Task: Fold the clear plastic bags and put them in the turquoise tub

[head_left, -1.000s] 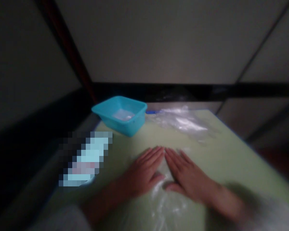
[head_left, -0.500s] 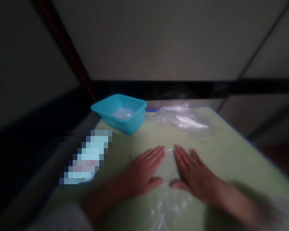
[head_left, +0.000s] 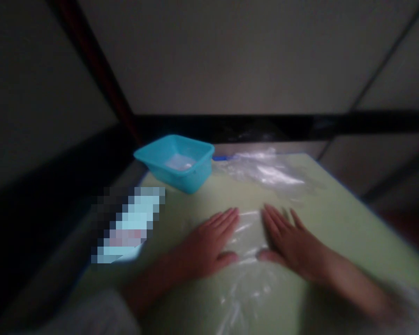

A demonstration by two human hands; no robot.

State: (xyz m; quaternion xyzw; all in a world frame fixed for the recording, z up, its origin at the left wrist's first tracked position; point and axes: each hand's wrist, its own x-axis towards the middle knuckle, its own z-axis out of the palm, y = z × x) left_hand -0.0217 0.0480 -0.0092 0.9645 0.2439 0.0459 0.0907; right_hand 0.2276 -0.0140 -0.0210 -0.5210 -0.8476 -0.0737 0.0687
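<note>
A clear plastic bag (head_left: 247, 272) lies flat on the pale green tabletop (head_left: 349, 223), with shiny creases running across it. My left hand (head_left: 212, 242) rests palm down on its left part, fingers stretched forward and thumb pointing inward. On the right part lies my right hand (head_left: 289, 244), also flat, its fingers extended and its thumb out to the side. A strip of the bag shows between the two hands. Neither hand grips anything. The bag's near end runs out of the bottom of the view.
At the back left stands a turquoise plastic basin (head_left: 200, 174) with something whitish inside. Beside it lie a blue object (head_left: 220, 158), perhaps a pen, and a heap of clear plastic bags (head_left: 268, 172). A blurred-out bright panel (head_left: 136, 223) sits along the left edge.
My right hand has slid to the right over the plastic bag, widening the gap between my hands. My left hand has stayed nearly in place.
</note>
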